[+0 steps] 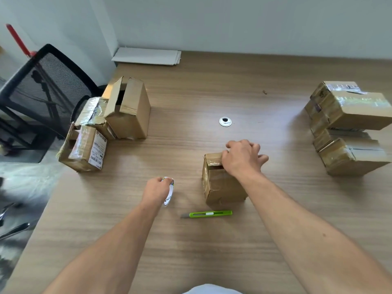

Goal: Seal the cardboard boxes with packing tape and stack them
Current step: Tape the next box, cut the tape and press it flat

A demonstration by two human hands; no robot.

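Observation:
A small cardboard box [220, 185] stands in the middle of the wooden table [191, 240]. My right hand [241, 159] rests on its top, fingers spread over the far edge. My left hand [156, 190] grips a roll of packing tape [169, 193] held on edge just left of the box. A green utility knife [209, 214] lies in front of the box. At the left, three boxes [127, 111] with loose or open flaps sit together. At the right, a stack of taped boxes [347, 128] stands near the table edge.
A black mesh chair [42, 88] stands beyond the table's left edge. A flat white panel [147, 56] lies at the back against the wall. A round metal grommet [225, 121] is set in the tabletop behind the small box.

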